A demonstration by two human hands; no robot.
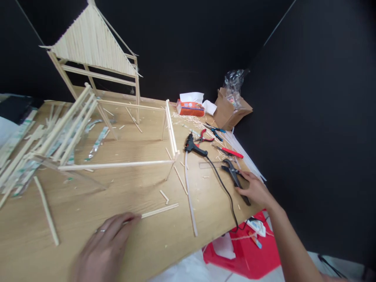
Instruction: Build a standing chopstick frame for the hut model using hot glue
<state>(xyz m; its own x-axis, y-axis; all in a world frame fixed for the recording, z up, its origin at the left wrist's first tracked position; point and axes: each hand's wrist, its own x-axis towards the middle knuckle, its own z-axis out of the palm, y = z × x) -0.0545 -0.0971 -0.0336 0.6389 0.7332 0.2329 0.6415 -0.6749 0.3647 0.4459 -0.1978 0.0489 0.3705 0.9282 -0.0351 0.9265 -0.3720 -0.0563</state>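
My left hand point(107, 243), slightly blurred at the wrist, is closed on a pair of thin wooden sticks point(160, 210) lying along the tabletop. The stick ends inside the fingers are hidden. On the right, my right hand point(255, 190) has its thumb and fingers around the handles of a black angle cutter point(233, 174), which rests on the table. Between the hands, a short bent stick piece point(165, 197) lies near a long translucent glue stick point(190, 196). A wooden stick frame point(117, 164) stands on thin legs beyond my left hand.
A stick-built model with a sloped roof point(88, 37) stands behind. A black glue gun point(195, 147), red pliers point(204, 136), a red utility knife point(232, 152), a tissue pack point(190, 107) and a paper bag point(230, 111) occupy the right. A red stool point(249, 258) is below the edge.
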